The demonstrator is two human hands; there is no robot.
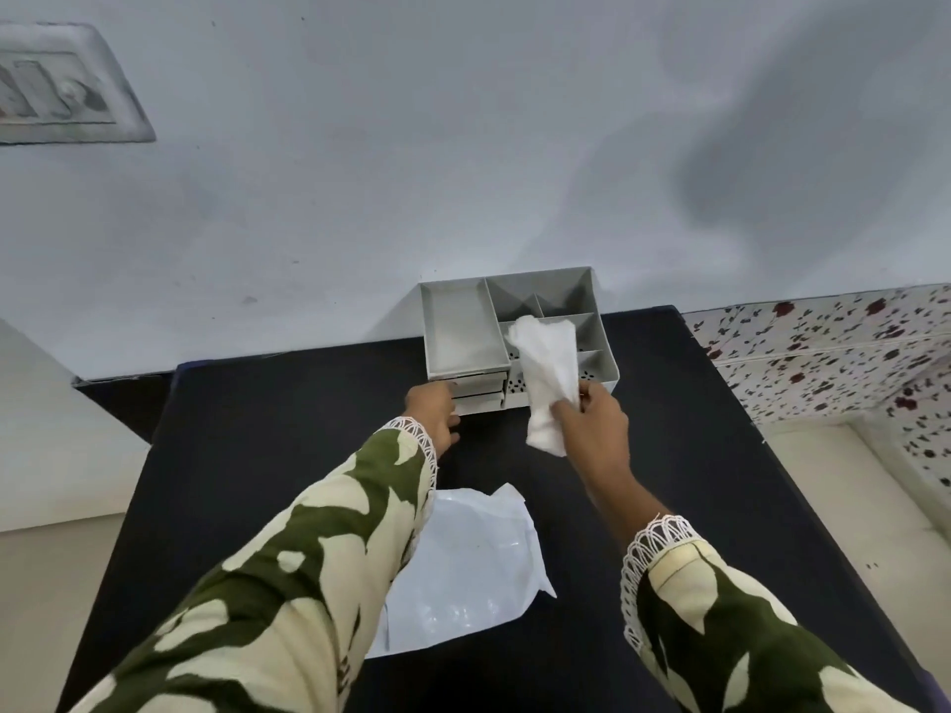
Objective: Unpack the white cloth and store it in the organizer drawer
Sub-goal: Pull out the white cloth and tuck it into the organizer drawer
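Note:
A grey desk organizer (pixel 458 329) stands at the far edge of the black table, against the wall. It has open compartments on top and two small drawers (pixel 478 391) at its lower left front. My right hand (pixel 592 429) holds the crumpled white cloth (pixel 545 373) up in front of the organizer's right side. My left hand (pixel 435 411) reaches to the front of the drawers, its fingers touching the upper drawer's left end. Whether it grips a drawer I cannot tell. The cloth hides part of the right compartments.
An empty white plastic mailer bag (pixel 463 563) lies flat on the black table (pixel 694 455) between my forearms. A pale wall rises behind the organizer. A floral-patterned surface (pixel 833 347) lies to the right, and a switch plate (pixel 56 90) sits on the wall at upper left.

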